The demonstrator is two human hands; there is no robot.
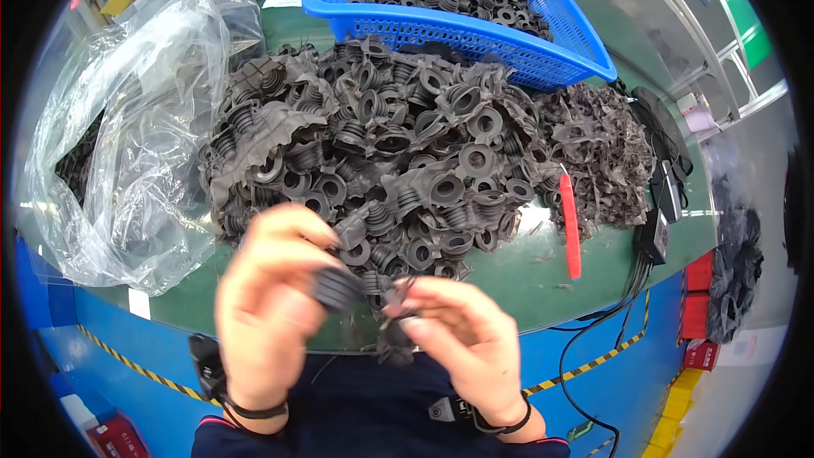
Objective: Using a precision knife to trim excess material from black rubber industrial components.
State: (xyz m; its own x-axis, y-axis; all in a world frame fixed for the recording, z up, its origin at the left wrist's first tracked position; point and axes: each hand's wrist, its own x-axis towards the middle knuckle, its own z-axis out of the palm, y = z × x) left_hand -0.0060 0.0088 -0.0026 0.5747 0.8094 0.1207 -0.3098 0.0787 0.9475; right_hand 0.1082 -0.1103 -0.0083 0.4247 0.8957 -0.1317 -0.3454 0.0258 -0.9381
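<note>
Close to the table's front edge, my left hand [267, 309] is closed around a black ribbed rubber bellows [337, 290]; the hand is somewhat blurred. Just to its right, my right hand [466, 326] pinches a dark, ragged bit of rubber flash [397, 332] between thumb and fingers. Whether that flash still joins the bellows cannot be told. Right beyond both hands rises a large heap of rubber bellows [445, 189], many joined by thin torn sheets of flash.
A blue perforated basket [458, 32] holding loose bellows stands behind the heap. Flash scraps [593, 148] are piled at right, beside a red-handled tool [570, 225]. A clear plastic bag [144, 136] covers the left side. Black cables and an adapter [652, 237] lie at the green table's [530, 288] right edge.
</note>
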